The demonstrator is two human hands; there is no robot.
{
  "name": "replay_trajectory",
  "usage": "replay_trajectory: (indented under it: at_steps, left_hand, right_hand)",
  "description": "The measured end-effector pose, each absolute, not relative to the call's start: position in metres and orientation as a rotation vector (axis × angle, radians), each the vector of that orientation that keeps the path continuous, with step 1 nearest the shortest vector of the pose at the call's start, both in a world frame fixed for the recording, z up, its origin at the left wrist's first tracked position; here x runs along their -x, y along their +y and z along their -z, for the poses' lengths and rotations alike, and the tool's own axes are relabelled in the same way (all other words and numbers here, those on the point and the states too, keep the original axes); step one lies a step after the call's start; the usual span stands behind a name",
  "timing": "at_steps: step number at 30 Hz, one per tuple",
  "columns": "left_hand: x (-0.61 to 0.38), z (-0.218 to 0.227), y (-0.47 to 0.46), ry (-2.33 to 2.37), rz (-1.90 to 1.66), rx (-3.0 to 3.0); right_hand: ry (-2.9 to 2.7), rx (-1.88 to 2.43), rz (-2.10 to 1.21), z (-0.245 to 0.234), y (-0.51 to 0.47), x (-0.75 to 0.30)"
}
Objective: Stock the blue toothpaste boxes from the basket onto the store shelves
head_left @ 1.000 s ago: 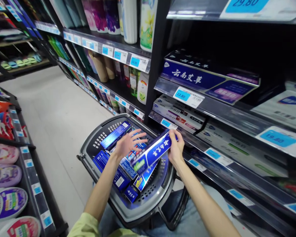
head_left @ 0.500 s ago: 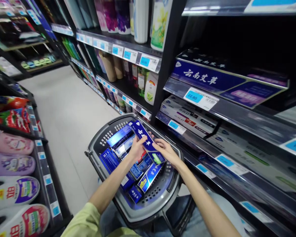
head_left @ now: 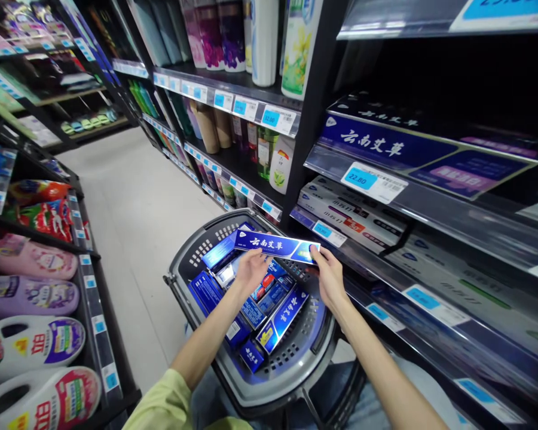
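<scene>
A long dark-blue toothpaste box with white characters is held nearly level over the basket. My left hand grips its lower edge near the middle, with the fingertips hidden behind it. At the right end my right hand pinches the box, thumb on the front face. Below both hands sits a grey shopping basket at my lap. Inside it lie several blue boxes, among them a matching toothpaste box and a small blue box near the front.
To the right, a shelf carries more boxes, including a large toothpaste box. Bottles fill the shelves ahead. Detergent jugs line the low shelf on the left. A pale floor aisle runs between.
The toothpaste box has turned from a steep slant to nearly level, its front face now towards me. My right hand has shifted to the box's right end. The view has moved slightly.
</scene>
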State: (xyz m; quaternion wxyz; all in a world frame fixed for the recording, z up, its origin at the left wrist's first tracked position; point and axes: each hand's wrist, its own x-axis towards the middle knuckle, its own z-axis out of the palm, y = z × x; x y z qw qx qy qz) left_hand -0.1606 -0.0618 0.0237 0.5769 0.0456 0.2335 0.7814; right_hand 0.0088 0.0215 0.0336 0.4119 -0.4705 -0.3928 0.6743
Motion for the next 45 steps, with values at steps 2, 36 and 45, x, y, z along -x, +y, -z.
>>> replay_trajectory:
  at_steps: [2, 36, 45]
  left_hand:
    - [0.162, -0.023, -0.062, 0.54, -1.844, -0.084]
    - [0.176, -0.022, -0.06, 0.626, -1.922, 0.011]
    - [0.172, -0.02, -0.064, 0.547, -1.957, -0.049]
  right_hand:
    - [-0.999, 1.184, -1.709, -0.034, 0.02, -0.008]
    - [-1.75, 0.799, -1.181, -0.022, 0.008, -0.005]
    - [-2.186, 0.38, -0.273, -0.009, 0.004, -0.014]
